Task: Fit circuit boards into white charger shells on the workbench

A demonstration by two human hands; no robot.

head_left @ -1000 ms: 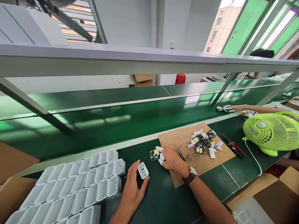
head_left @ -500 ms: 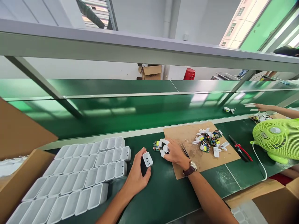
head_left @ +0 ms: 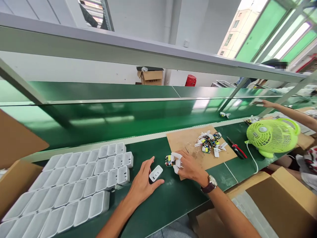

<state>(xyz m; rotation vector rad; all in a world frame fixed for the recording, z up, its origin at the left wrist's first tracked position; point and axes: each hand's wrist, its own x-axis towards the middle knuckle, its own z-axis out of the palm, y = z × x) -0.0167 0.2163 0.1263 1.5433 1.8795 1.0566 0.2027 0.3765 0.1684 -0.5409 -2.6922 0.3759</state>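
Note:
My left hand (head_left: 143, 181) is curved round a white charger housing (head_left: 156, 173) with slots in its end face, thumb along its near side and fingers on the far side. To its right, my right hand (head_left: 189, 165), with white covers on the fingertips, pinches a small circuit board assembly (head_left: 169, 160) with white parts, its components pointing left. A brown board (head_left: 193, 140) lies beyond my right hand and bears a pile of circuit boards with white plug parts (head_left: 209, 142). Tweezers (head_left: 186, 149) lie partly hidden behind that hand.
Rows of white housings (head_left: 81, 185) fill the left of the green bench. Red-handled pliers (head_left: 237, 147) and a green fan (head_left: 272, 137) stand to the right. A cardboard box (head_left: 284, 195) is at lower right. Another person's hand (head_left: 262, 102) reaches over the conveyor (head_left: 148, 115).
The view has swung right. My left fingers have loosened a little around the housing, which is turned differently. The circuit board in my right hand now sits slightly farther from the brown board's left edge.

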